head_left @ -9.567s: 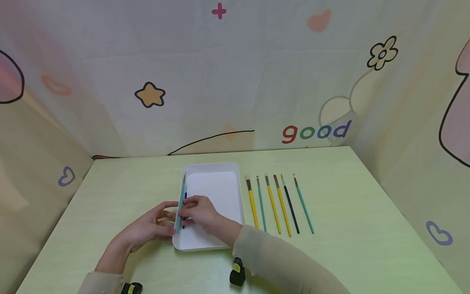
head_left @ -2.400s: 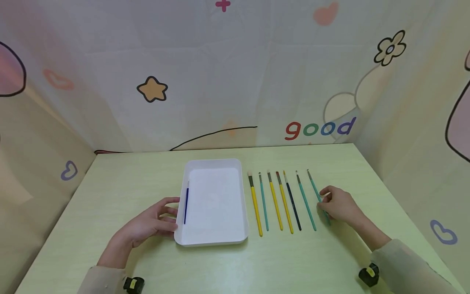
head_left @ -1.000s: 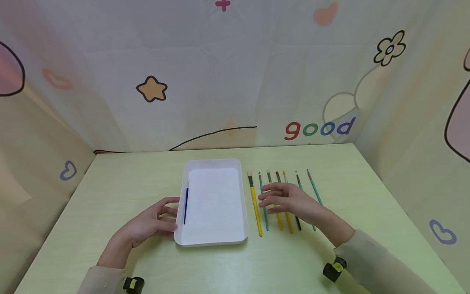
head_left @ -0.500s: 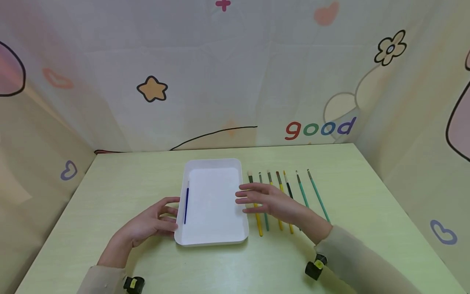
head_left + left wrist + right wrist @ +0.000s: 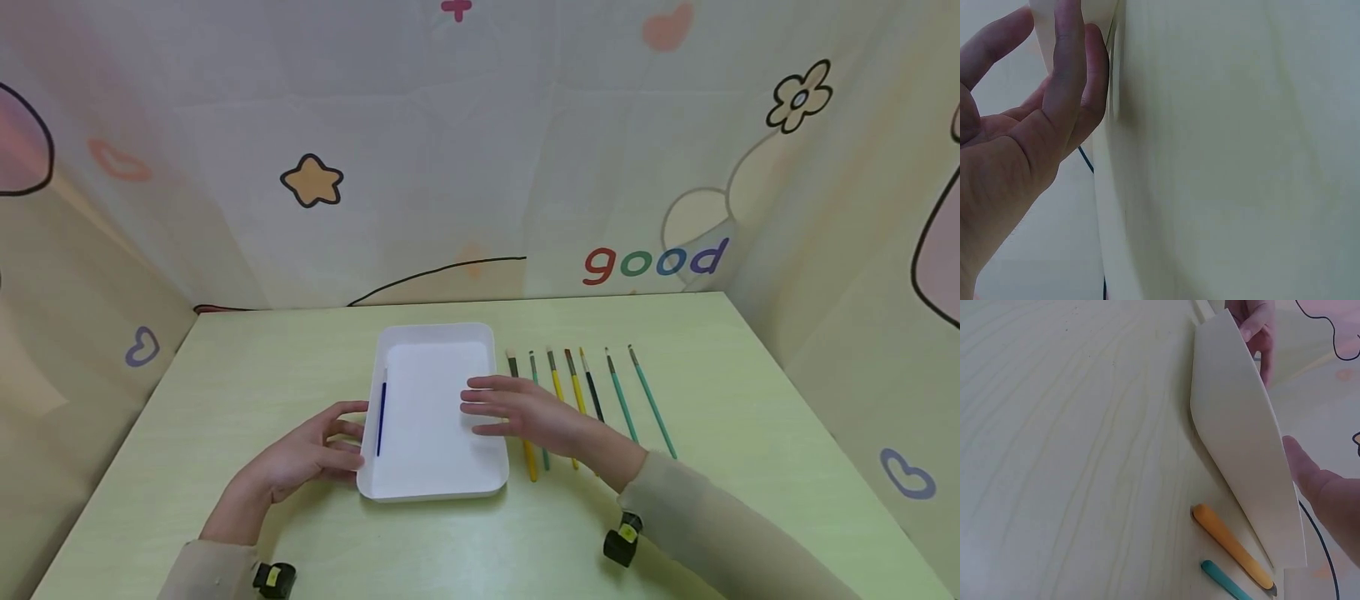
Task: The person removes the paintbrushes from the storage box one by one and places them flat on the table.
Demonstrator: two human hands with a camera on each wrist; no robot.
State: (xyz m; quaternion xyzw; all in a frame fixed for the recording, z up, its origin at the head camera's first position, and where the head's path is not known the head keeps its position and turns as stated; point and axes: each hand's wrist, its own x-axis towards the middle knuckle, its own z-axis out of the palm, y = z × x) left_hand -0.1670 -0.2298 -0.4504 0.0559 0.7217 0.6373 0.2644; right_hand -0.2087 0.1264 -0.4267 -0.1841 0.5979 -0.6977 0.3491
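Observation:
A white rectangular tray (image 5: 427, 433) lies in the middle of the table, with one slim blue paintbrush (image 5: 381, 421) along its inner left side. Beside the tray's left wall is my left hand (image 5: 300, 458), fingers loosely bent and fingertips right at the rim; the left wrist view shows these fingers (image 5: 1066, 69) against the tray's side. My right hand (image 5: 532, 417) reaches over the tray's right rim with fingers nearly straight and holds nothing. Its forearm covers parts of the paintbrushes, among them a wide yellow paintbrush (image 5: 530, 462) nearest the tray.
Several paintbrushes lie side by side right of the tray, including a yellow one (image 5: 577, 392), a black one (image 5: 593, 392), a teal one (image 5: 621, 396) and the outermost teal one (image 5: 651, 400). A printed cloth (image 5: 420, 167) hangs behind the table (image 5: 780, 450).
Earlier my right hand took a teal paintbrush from the tray and laid it at the row's right end. It has since let go and moved left over the tray. My left hand has stayed put.

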